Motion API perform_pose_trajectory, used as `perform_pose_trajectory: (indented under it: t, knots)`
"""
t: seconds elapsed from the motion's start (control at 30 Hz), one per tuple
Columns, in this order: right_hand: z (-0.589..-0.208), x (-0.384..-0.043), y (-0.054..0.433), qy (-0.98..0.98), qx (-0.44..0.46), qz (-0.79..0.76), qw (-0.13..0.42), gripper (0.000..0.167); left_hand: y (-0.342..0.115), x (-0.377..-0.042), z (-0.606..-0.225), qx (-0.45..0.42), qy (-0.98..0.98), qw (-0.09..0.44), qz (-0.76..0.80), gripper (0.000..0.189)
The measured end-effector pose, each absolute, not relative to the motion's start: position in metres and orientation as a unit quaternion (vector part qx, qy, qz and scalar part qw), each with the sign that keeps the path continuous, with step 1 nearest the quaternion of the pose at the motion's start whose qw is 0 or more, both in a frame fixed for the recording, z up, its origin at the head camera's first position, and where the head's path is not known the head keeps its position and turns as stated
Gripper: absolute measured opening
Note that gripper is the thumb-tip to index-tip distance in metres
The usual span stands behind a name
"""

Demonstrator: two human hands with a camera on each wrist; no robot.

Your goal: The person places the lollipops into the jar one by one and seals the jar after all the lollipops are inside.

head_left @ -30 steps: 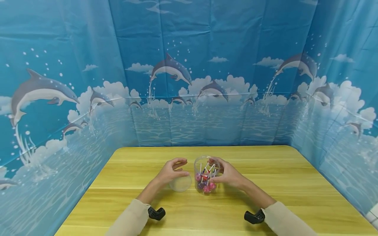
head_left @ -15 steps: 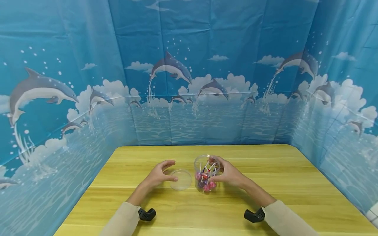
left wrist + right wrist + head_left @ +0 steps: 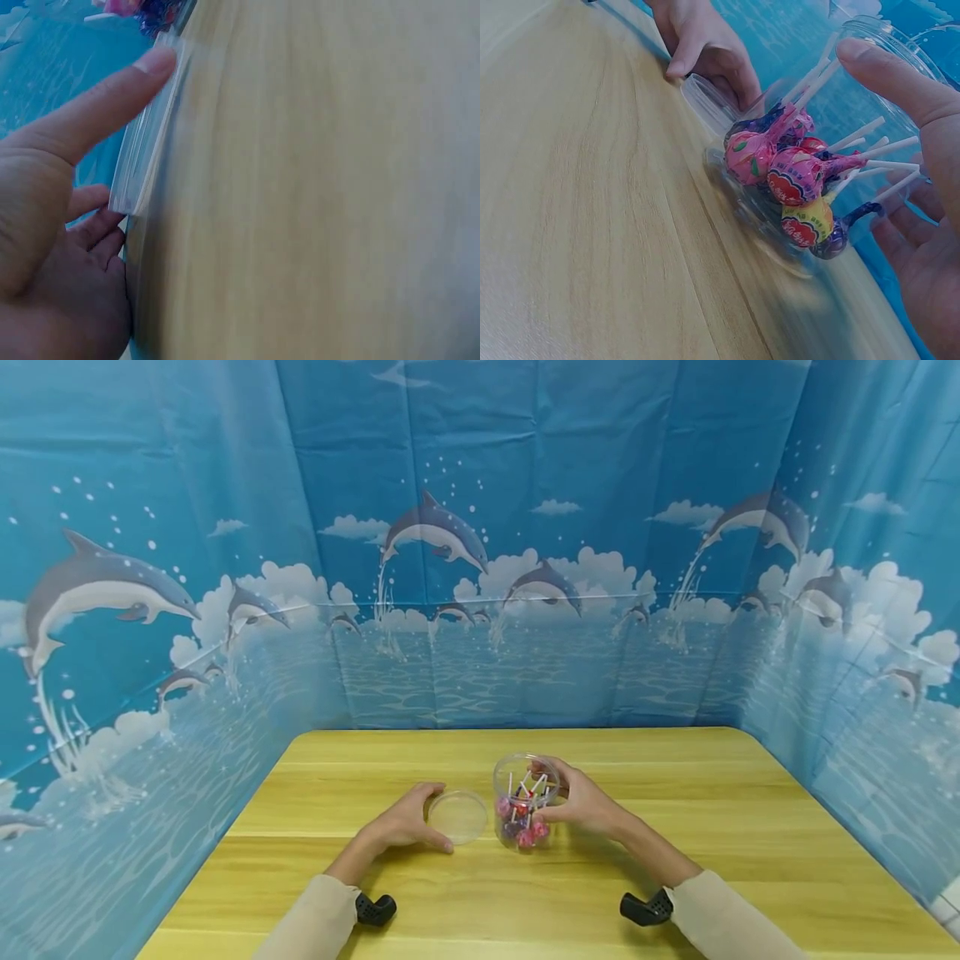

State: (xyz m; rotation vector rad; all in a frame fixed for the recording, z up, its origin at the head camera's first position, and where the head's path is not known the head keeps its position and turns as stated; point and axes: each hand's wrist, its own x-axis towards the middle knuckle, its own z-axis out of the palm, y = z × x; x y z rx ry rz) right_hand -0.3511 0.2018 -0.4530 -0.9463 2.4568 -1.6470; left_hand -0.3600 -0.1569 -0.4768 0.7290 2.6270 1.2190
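Note:
A clear round plastic jar (image 3: pixel 499 789) stands upright and uncovered on the table, with several wrapped lollipops (image 3: pixel 795 176) inside, their white sticks pointing up. My right hand (image 3: pixel 581 802) holds the jar from its right side, thumb at the front and fingers behind. To the jar's left, a clear round lid (image 3: pixel 459 817) lies on the table. My left hand (image 3: pixel 407 820) curves about the lid's left side, thumb stretched along the near edge and fingers at the far edge. In the left wrist view the thumb is straight beside the lid's rim (image 3: pixel 146 142); firm contact cannot be made out.
The yellow wood-grain table (image 3: pixel 480 910) carries the jar and lid. Blue curtains (image 3: pixel 480 677) printed with dolphins enclose it at the back and both sides. A black wrist mount (image 3: pixel 375 910) sits on each forearm.
My left hand has drawn back leftward from above the lid, then come down around its left edge. The lid shifted very slightly. My right hand and the jar stay put.

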Motion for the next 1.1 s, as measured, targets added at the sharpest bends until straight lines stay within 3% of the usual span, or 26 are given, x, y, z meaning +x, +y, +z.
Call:
perform_pose_trajectory:
  t: [0.33, 0.6, 1.1]
  knots:
    - [-0.451, -0.351, 0.201, 0.790, -0.306, -0.530, 0.015, 0.089, -0.152, -0.359, -0.479, 0.243, 0.887, 0.052, 0.389, 0.100]
    - [-0.453, -0.350, 0.202, 0.796, -0.299, -0.526, 0.022, 0.087, -0.154, -0.359, -0.476, 0.227, 0.878, 0.067, 0.416, 0.100]
    - [-0.453, -0.350, 0.203, 0.790, -0.308, -0.529, 0.019, 0.088, -0.147, -0.358, -0.439, 0.232, 0.850, 0.063, 0.468, 0.093]
